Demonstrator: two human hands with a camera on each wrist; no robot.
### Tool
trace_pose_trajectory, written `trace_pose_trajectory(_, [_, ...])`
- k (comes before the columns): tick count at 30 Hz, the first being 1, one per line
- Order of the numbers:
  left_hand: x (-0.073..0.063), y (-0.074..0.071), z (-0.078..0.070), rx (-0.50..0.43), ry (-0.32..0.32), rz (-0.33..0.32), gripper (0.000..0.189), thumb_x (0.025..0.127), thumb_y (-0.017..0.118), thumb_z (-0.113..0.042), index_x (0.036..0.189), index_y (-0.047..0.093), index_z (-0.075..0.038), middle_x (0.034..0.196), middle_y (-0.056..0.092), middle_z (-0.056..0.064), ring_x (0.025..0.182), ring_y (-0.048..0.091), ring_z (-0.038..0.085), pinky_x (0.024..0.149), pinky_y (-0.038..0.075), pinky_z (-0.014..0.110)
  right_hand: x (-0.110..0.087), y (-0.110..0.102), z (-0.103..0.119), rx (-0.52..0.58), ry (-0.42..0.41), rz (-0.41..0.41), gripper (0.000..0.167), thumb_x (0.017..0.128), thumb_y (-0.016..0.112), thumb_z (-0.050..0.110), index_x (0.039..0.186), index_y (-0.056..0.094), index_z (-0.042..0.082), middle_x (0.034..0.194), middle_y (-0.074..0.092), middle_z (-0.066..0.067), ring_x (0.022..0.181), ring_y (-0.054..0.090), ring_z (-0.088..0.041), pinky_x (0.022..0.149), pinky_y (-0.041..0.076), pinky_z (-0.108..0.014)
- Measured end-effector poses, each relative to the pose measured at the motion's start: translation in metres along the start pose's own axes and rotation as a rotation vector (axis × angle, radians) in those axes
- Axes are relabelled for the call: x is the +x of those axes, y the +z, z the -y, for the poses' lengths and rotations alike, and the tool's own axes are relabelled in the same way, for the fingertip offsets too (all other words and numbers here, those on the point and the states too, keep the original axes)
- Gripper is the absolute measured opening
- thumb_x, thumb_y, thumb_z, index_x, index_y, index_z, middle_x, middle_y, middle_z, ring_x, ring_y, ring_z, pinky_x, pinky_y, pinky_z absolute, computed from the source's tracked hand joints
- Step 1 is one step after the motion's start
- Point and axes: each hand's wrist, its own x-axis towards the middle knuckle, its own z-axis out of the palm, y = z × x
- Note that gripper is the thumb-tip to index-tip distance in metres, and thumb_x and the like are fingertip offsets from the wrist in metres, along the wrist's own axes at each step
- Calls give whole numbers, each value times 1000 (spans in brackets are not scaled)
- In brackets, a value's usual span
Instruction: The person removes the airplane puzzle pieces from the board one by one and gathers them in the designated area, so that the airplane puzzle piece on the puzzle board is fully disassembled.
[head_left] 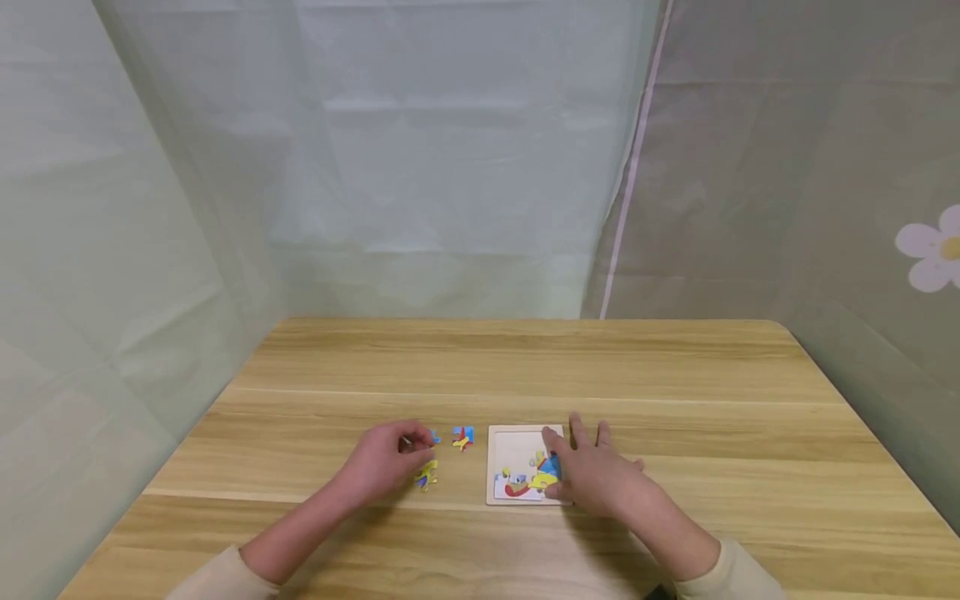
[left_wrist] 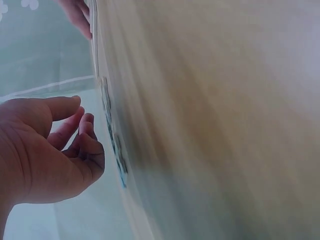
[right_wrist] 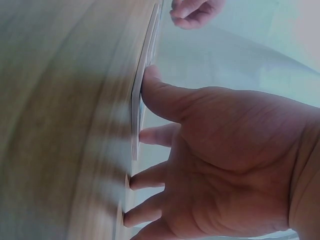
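Observation:
My left hand [head_left: 384, 460] hovers over loose jigsaw pieces on the table, its fingers loosely curled and thumb close to the index finger. Nothing shows between them in the left wrist view. Under the fingertips a blue piece [head_left: 436, 437] is partly hidden; a yellow piece [head_left: 427, 475] lies just nearer. My right hand [head_left: 600, 481] is spread over the right side of a square wooden puzzle tray [head_left: 491, 467], thumb and index finger [right_wrist: 155, 135] touching it. Fitted pieces [head_left: 517, 486] fill the tray's lower part, and a blue-and-yellow section [head_left: 547, 471] lies partly under the hand.
A blue piece with red and yellow [head_left: 462, 437] lies between the left hand and the tray. The wood-grain table [head_left: 525, 367] reaches back to a pale cloth curtain [head_left: 450, 167]. More cloth hangs at both sides.

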Motion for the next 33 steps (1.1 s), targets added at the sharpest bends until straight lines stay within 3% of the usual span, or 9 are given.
trace_pose_trajectory(10, [12,18,-18,-45,78,27,5,89,75,-9,90,71,-12,79,62,-5,68,54,13,59,46,24,1,0,0,11,-1,-12,85,91,73,45,158,33,11,164,18,-24,141,17,-62,77,29,-88])
trace_pose_trajectory(20, [29,42,-39,-30,91,133,4,91,75,-14,93,71,-14,81,61,-6,74,54,15,62,45,26,2,-1,1,4,10,-11,86,90,74,47,157,34,12,164,19,-24,141,17,-62,76,29,-88])
trace_pose_trajectory(33, [40,61,-55,-73,129,229,7,90,76,-16,93,71,-13,81,60,-5,76,55,14,69,47,27,4,0,1,10,31,-8,88,87,74,50,158,35,14,164,19,-23,141,17,-62,76,29,-88])
